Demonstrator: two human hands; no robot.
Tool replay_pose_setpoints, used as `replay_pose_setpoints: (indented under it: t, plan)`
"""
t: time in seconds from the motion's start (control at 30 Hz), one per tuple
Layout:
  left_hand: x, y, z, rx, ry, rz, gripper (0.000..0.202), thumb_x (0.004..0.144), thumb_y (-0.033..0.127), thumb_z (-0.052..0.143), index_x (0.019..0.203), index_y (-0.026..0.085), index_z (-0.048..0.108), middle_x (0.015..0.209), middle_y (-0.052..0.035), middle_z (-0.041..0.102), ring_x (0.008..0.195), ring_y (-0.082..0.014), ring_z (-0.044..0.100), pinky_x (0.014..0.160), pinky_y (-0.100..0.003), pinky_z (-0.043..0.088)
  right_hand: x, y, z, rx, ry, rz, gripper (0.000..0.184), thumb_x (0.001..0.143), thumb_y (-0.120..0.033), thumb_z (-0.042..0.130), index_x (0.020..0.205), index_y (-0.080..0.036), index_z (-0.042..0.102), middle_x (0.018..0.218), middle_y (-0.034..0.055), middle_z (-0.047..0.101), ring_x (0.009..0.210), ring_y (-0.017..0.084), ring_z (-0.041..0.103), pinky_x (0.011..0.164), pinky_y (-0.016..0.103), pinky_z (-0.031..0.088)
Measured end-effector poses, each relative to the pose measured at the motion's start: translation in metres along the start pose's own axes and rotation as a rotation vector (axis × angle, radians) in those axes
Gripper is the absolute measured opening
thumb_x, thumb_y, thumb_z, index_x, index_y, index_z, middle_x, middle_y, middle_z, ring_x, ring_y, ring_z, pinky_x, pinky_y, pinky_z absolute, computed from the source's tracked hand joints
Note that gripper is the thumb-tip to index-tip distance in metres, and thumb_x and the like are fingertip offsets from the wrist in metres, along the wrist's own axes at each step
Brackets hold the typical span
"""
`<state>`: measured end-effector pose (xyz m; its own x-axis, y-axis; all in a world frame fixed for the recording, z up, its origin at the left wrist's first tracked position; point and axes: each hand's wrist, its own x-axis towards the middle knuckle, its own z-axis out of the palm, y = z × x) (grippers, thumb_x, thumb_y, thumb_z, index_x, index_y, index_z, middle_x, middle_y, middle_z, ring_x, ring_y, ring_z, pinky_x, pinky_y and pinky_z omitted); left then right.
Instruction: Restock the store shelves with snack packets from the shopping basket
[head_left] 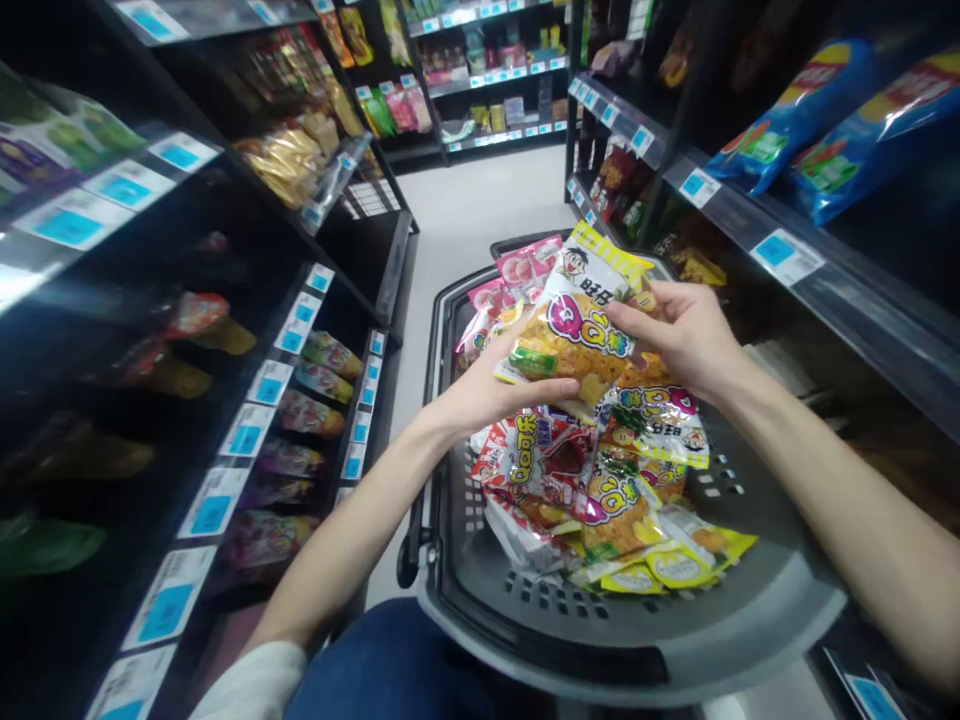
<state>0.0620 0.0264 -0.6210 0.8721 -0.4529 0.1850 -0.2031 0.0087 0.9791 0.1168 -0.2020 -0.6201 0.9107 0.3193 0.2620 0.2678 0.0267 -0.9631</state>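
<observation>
My left hand (491, 388) and my right hand (686, 335) both grip a yellow snack bag (581, 325) with a cartoon face and purple lettering. I hold it just above a grey shopping basket (600, 640) in front of me. The left hand pinches its lower left edge, and the right hand's fingers close over its right side. Under the bag lie several more snack packets (600, 480), yellow, red and pink, piled in the basket.
Dark shelves (247, 420) with blue price tags and snack packets run along my left. Shelves on the right hold blue chip bags (810, 110). A pale floor aisle (480, 210) leads to more shelves at the far end. My knee in blue trousers (390, 660) is below.
</observation>
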Motion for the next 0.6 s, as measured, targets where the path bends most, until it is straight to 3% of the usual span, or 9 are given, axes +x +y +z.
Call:
replay_pose_setpoints:
  t: [0.1, 0.2, 0.33, 0.43, 0.6]
  plan:
    - [0.003, -0.001, -0.001, 0.065, 0.057, -0.056, 0.06, 0.075, 0.033, 0.085, 0.127, 0.015, 0.062, 0.129, -0.0142, 0.067, 0.113, -0.0282, 0.069, 0.098, -0.045, 0.061, 0.001, 0.001, -0.002, -0.019, 0.121, -0.056, 0.038, 0.071, -0.054, 0.088, 0.078, -0.022, 0.07, 0.068, -0.0011, 0.062, 0.054, 0.012, 0.053, 0.039, 0.024, 0.042]
    - [0.004, -0.005, -0.004, 0.042, 0.074, -0.152, 0.062, 0.075, 0.03, 0.084, 0.127, 0.012, 0.056, 0.11, -0.013, 0.073, 0.086, -0.0221, 0.074, 0.078, -0.04, 0.066, 0.002, 0.002, -0.004, -0.026, 0.179, -0.074, 0.037, 0.073, -0.053, 0.087, 0.087, -0.023, 0.072, 0.075, 0.0, 0.066, 0.058, 0.012, 0.056, 0.04, 0.023, 0.043]
    - [0.002, -0.017, -0.011, 0.116, 0.075, -0.1, 0.069, 0.076, 0.027, 0.083, 0.134, 0.016, 0.046, 0.094, -0.0076, 0.073, 0.07, -0.0203, 0.073, 0.06, -0.033, 0.064, 0.004, 0.008, -0.003, -0.059, 0.227, -0.071, 0.038, 0.074, -0.053, 0.087, 0.09, -0.022, 0.073, 0.077, -0.0001, 0.067, 0.061, 0.012, 0.057, 0.044, 0.022, 0.042]
    - [0.002, -0.026, -0.017, 0.184, 0.025, 0.006, 0.067, 0.08, 0.029, 0.082, 0.135, 0.02, 0.045, 0.091, -0.0049, 0.072, 0.065, -0.019, 0.072, 0.053, -0.03, 0.061, 0.006, 0.013, -0.002, -0.05, 0.294, -0.099, 0.04, 0.072, -0.056, 0.087, 0.076, -0.02, 0.07, 0.066, -0.0019, 0.06, 0.052, 0.008, 0.047, 0.04, 0.021, 0.035]
    - [0.004, -0.026, -0.016, 0.255, -0.019, 0.054, 0.075, 0.078, 0.042, 0.086, 0.135, 0.015, 0.046, 0.092, -0.0041, 0.07, 0.064, -0.0128, 0.068, 0.053, -0.025, 0.06, 0.01, 0.015, -0.003, -0.121, 0.365, -0.211, 0.06, 0.069, -0.068, 0.084, 0.05, -0.023, 0.048, 0.051, -0.0045, 0.037, 0.044, 0.008, 0.028, 0.035, 0.025, 0.025]
